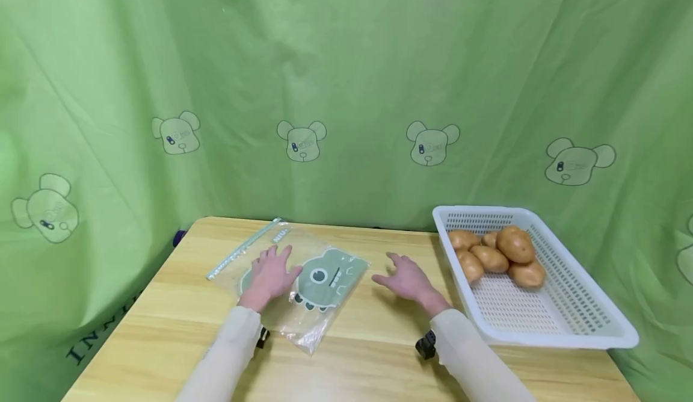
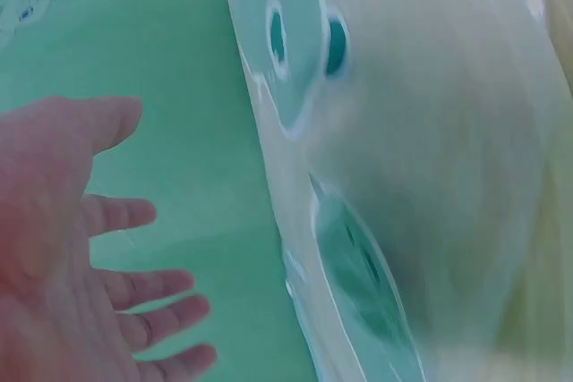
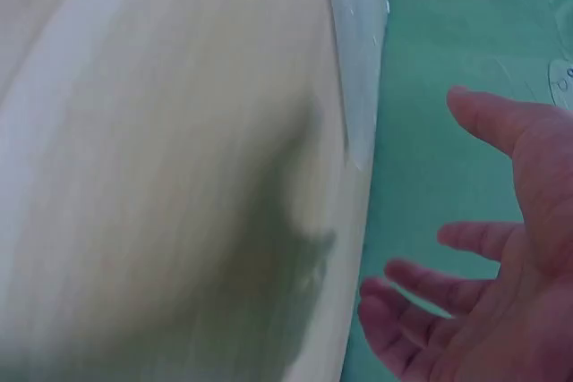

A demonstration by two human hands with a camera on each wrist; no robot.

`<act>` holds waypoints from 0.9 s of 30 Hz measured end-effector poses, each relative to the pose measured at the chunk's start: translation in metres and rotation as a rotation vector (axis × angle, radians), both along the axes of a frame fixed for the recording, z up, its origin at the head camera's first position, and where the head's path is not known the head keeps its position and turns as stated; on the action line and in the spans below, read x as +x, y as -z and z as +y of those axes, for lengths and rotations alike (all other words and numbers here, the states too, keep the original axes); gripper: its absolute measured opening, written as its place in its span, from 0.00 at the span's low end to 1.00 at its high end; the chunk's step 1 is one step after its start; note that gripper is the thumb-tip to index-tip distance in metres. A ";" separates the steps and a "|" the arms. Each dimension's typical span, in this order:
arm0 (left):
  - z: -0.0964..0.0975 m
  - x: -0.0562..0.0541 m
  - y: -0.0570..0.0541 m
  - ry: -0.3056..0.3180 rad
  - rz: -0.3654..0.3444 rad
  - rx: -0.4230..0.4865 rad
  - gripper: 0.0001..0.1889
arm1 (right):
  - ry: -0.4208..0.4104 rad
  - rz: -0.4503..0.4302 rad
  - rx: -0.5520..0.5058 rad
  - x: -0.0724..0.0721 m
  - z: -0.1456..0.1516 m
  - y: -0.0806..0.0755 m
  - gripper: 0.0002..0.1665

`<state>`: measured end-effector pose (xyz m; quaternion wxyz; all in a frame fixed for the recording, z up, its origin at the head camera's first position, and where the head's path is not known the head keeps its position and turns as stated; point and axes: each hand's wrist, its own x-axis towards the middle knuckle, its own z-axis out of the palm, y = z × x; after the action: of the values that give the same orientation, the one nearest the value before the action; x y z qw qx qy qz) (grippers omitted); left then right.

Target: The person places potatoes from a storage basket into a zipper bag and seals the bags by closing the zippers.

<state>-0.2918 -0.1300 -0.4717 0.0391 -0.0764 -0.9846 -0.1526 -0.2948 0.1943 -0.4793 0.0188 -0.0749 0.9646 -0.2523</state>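
A clear zip bag (image 1: 319,278) printed with a green cartoon dinosaur lies flat on the wooden table, its zip edge towards the far left. Over the bag, my left hand (image 1: 271,278) is spread with the thumb held apart, and nothing is in it. In the left wrist view the fingers of this hand (image 2: 54,230) are straight and separated beside the bag (image 2: 358,275). My right hand (image 1: 406,278) hovers between the bag and the basket, also holding nothing. The right wrist view has that hand (image 3: 501,284) with loosely bent fingers and its shadow on the table.
At the right stands a white plastic basket (image 1: 590,281) with several brown potatoes (image 1: 489,259) grouped at its left side. The light wooden table (image 1: 162,330) ends at the back against a green curtain (image 1: 357,191) with bear prints.
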 end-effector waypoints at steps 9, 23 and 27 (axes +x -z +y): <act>-0.050 -0.009 0.000 0.028 0.015 0.078 0.32 | -0.096 -0.054 -0.135 -0.001 -0.020 0.010 0.42; -0.123 -0.016 0.012 -0.032 -0.117 0.125 0.32 | -0.141 -0.147 -0.243 -0.005 -0.034 0.018 0.37; -0.130 -0.014 0.015 -0.052 -0.149 0.142 0.31 | -0.155 -0.154 -0.257 -0.005 -0.039 0.017 0.37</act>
<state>-0.3059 -0.2603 -0.4871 -0.0249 -0.0363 -0.9731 -0.2260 -0.2999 0.1556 -0.4967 0.1023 -0.1310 0.9114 -0.3766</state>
